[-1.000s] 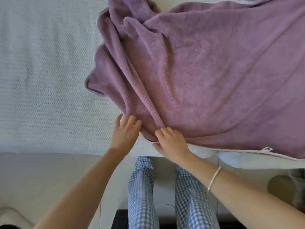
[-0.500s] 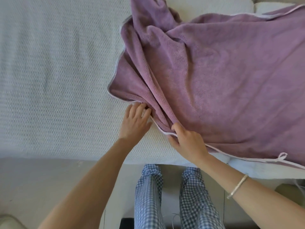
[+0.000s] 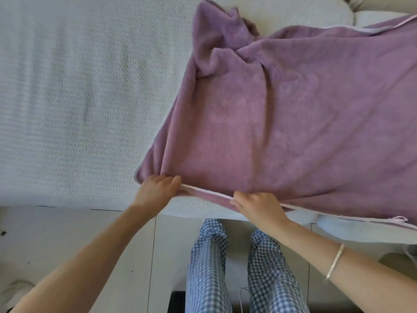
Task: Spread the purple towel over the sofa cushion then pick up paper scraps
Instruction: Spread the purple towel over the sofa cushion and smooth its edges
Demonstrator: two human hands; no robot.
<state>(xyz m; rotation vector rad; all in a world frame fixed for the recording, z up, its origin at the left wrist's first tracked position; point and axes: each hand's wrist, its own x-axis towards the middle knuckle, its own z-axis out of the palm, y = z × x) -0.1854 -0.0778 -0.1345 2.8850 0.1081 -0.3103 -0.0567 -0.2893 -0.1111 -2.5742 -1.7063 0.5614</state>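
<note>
The purple towel [image 3: 282,123] lies over the right half of the white textured sofa cushion [image 3: 79,105], flat in its near part and bunched into folds at the far left corner. My left hand [image 3: 158,189] grips the towel's near left corner. My right hand [image 3: 257,206] pinches the pale-trimmed near edge a little to the right. The hem runs taut between both hands along the cushion's front edge. No paper scraps are clearly visible.
The cushion's left half is bare. Pale tiled floor [image 3: 67,240] runs below the sofa front, with a few small dark specks [image 3: 3,233] at far left. My legs in blue checked trousers [image 3: 243,267] stand close to the sofa. A second cushion [image 3: 383,16] shows at top right.
Both hands have pulled the towel's near edge out and toward the cushion front. The folds near my hands have flattened, and the left corner now lies further left and spread.
</note>
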